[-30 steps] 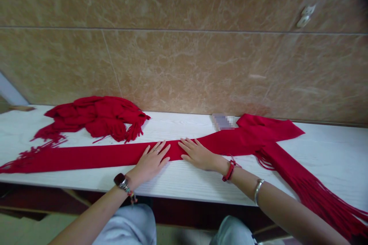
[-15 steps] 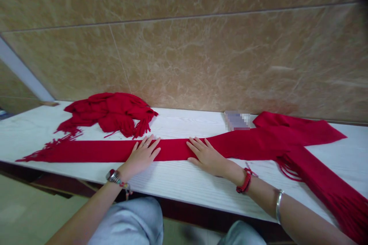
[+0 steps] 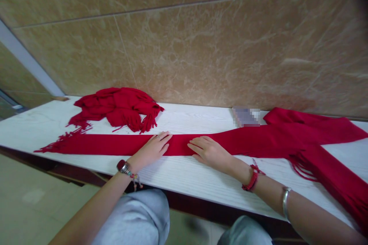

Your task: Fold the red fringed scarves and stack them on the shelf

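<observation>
A long red scarf (image 3: 106,144) with a fringed left end lies flat along the white bench top. My left hand (image 3: 152,149) rests palm down on its middle stretch, fingers extended and close to each other. A short way to the right, my right hand (image 3: 211,153) also lies on the fabric, its fingers reaching left and slightly bent. Neither hand grips the cloth. Toward the right the red fabric widens, crosses over itself and trails to the front edge as a fringed length (image 3: 330,170).
A crumpled red fringed scarf (image 3: 117,107) is heaped at the back left. Near the wall sits a small grey, pixelated flat object (image 3: 244,118). The white bench (image 3: 186,176) runs against a brown marbled tile wall (image 3: 201,53). A small wooden piece (image 3: 60,98) lies at the far left.
My hands have come closer together on the scarf, and their fingers are less spread. The view has shifted and tilted slightly. The scarves lie as before.
</observation>
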### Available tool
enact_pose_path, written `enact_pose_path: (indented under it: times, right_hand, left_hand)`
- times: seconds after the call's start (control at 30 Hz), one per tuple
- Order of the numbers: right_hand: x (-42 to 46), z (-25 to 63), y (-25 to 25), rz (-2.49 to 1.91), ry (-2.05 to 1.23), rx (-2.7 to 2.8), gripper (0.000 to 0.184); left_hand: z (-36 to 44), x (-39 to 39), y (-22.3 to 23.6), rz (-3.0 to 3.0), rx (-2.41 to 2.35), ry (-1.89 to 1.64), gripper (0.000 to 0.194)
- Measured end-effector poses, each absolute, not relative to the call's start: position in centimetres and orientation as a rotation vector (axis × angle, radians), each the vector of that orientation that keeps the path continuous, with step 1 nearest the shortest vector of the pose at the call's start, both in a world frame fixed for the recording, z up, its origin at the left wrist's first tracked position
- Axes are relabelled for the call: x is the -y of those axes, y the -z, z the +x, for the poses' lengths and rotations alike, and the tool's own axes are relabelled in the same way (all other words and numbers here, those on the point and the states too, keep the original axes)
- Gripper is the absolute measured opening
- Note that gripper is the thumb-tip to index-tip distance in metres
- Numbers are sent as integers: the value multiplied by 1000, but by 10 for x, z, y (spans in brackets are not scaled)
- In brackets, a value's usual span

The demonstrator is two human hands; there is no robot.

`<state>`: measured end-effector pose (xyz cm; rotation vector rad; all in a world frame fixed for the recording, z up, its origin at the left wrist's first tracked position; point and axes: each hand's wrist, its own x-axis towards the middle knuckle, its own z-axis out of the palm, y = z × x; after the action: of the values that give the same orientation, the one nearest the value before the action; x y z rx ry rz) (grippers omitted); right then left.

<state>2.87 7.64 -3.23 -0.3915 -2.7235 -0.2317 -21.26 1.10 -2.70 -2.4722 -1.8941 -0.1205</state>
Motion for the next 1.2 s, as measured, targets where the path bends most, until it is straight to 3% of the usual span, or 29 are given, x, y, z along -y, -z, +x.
enact_pose_path:
  times: [0.23, 0.47, 0.7, 0.93, 1.2]
  right_hand:
    - [-81, 27, 36, -203, 313, 2676, 25]
    - [-65, 1, 7, -75, 458, 2881, 22]
    - [-55, -13, -1, -225, 491, 2887, 34]
    - [-64, -8, 9, -94, 417, 2887, 18]
    - [-68, -8, 14, -208, 281, 2832, 17]
  left_hand:
    - [-216, -11, 30, -2492, 1922, 92, 44]
    - [-215, -11, 31, -2459, 1936, 30, 45]
    - [-214, -9, 28, -2486, 1949, 54, 44]
    - [-218, -6, 30, -2500, 1845, 279, 39]
    - [-231, 10, 11, -2596, 1598, 309, 36]
